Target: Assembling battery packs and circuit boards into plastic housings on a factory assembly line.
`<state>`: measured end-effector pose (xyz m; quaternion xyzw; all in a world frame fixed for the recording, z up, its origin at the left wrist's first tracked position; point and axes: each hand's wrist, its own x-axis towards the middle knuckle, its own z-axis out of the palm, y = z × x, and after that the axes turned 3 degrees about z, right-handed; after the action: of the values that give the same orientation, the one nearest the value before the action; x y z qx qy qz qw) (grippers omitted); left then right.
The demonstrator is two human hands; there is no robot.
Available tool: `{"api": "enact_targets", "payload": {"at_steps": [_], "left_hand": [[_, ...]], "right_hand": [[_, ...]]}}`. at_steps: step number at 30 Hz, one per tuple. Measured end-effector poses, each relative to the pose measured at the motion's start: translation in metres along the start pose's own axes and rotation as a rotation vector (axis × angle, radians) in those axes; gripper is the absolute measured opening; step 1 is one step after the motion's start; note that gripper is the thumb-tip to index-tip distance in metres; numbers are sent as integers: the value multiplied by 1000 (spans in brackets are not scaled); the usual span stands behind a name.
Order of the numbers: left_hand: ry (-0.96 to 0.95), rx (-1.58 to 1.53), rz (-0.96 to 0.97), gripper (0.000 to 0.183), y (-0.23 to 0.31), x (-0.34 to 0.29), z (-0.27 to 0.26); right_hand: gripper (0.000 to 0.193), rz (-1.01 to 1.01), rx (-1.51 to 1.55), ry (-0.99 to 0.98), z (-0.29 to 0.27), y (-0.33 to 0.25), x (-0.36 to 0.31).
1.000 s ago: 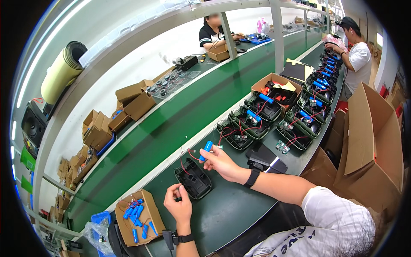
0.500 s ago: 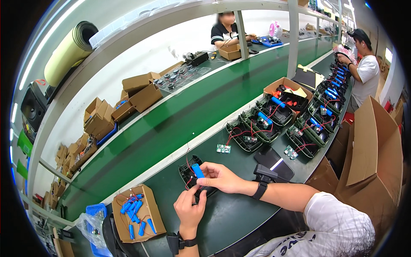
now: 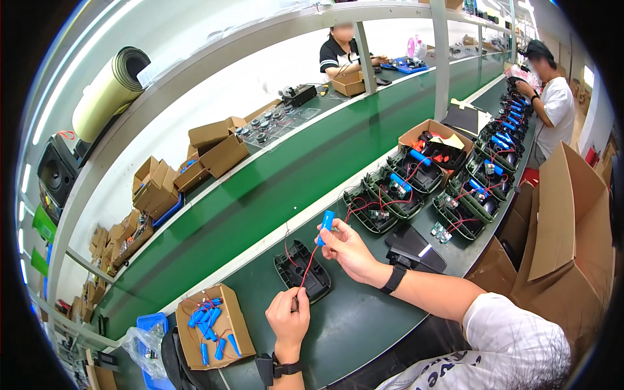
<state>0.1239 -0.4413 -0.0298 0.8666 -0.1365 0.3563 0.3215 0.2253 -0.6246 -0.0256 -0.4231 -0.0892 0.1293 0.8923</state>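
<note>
My right hand (image 3: 351,252) grips a blue cylindrical battery (image 3: 327,225) upright between thumb and fingers, above the bench. A red wire (image 3: 311,263) hangs from the battery's lower end down to my left hand (image 3: 288,318), whose thumb and fingertips pinch it. The wire's tip is hidden in those fingers. Under and behind the wire lies a dark green plastic housing half (image 3: 314,284), open side up, with a thin red wire rising from its far side. To the left of my left hand stands a cardboard box (image 3: 244,320) of loose blue batteries with wires.
Several housings (image 3: 377,218) with wired circuit boards and batteries line the bench at right. A dark flat case (image 3: 426,253) lies by my right wrist. Beyond runs a green conveyor belt (image 3: 260,205). Large cartons (image 3: 559,221) stand at right. Two people work farther off.
My right hand has lifted the battery up and to the right, away from my left hand. The red wire is now stretched between the hands, and the housing shows more fully.
</note>
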Motion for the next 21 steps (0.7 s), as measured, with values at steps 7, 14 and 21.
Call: {"api": "enact_targets", "payload": {"at_steps": [7,14,21], "left_hand": [[35,-13,14,8,2,5,-1],[34,-21,-13,8,1,1,-2],[39,-18,-15,9,0,1,0]], "right_hand": [[33,-27,-8,107,-1,-5,5],[33,-69,-7,150,-4,-4,6],[34,-102,22,152,-7,-10,7]]}}
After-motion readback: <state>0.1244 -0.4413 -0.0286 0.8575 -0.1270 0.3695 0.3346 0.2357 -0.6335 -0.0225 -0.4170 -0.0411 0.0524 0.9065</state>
